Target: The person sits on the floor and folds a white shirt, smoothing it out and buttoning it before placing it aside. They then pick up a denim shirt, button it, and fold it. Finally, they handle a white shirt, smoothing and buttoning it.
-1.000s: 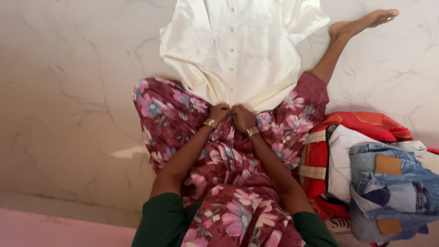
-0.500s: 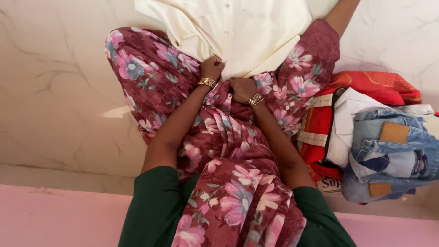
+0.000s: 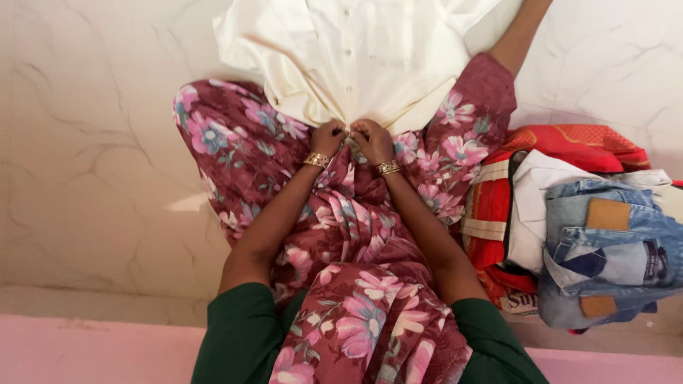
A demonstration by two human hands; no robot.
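A cream button-front shirt [image 3: 356, 57] lies spread on the marbled white floor, its bottom hem across my lap. My left hand [image 3: 329, 137] and my right hand [image 3: 371, 139] sit side by side at the middle of that hem, both pinching the cloth near the button line. Each wrist wears gold bangles. My legs are covered by a maroon flowered garment [image 3: 341, 213], and my sleeves are dark green.
To my right lies a pile of clothes: a red cloth [image 3: 569, 146], a white garment [image 3: 541, 206] and folded blue jeans [image 3: 612, 249] on top. My bare right leg [image 3: 519, 32] stretches to the upper right. A pink strip [image 3: 92, 352] runs along the bottom.
My hands came back together at the shirt hem after the left one had lifted slightly higher. The view shifted, showing more of the shirt again.
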